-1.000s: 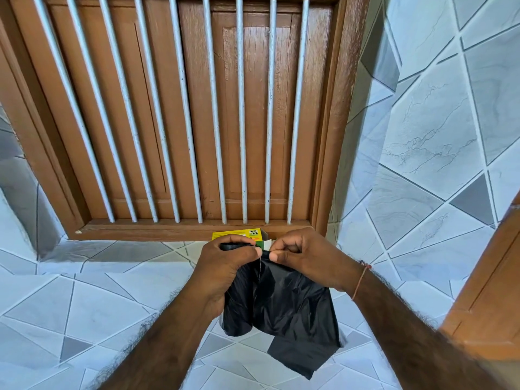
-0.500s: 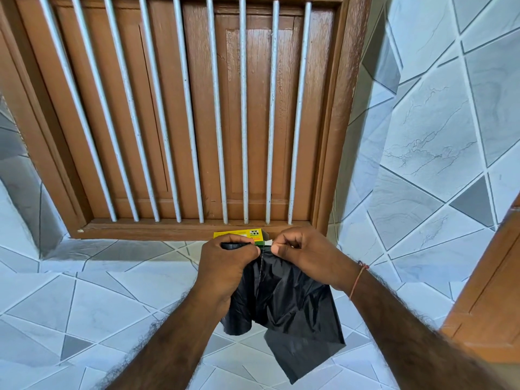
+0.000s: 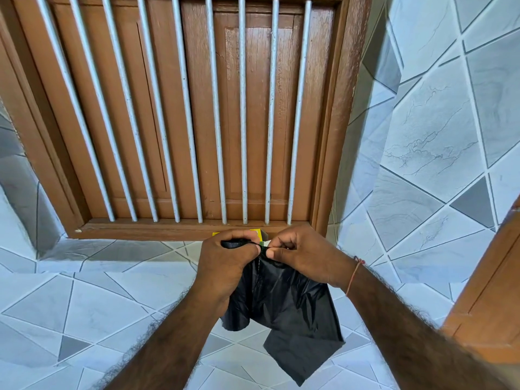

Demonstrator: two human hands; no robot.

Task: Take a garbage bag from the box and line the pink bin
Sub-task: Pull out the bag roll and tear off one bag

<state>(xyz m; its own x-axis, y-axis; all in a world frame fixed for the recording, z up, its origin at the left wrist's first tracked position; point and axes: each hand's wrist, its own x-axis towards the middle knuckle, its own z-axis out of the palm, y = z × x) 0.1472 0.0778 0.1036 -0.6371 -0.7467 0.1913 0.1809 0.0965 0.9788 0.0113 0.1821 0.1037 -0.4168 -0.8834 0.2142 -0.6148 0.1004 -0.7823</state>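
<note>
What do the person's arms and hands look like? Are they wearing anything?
Both forearms are bare and hairy, with no sleeves or gloves showing. The left hand wears nothing that can be seen. Near the right hand, a thin reddish thread bracelet loops round the wrist. No rings or watch show.

Both bare forearms reach forward from the lower edge of the view and converge, bringing the two hands close together, knuckles nearly meeting. The left hand (image 3: 225,266) is curled into a loose fist, its back toward the camera, thumb pressed against the side of the index finger in a pinch. The right hand (image 3: 302,256) faces it, fingers curled inward and thumb tip pinched against the index finger. A thin reddish thread (image 3: 355,273) circles the right wrist.
</note>
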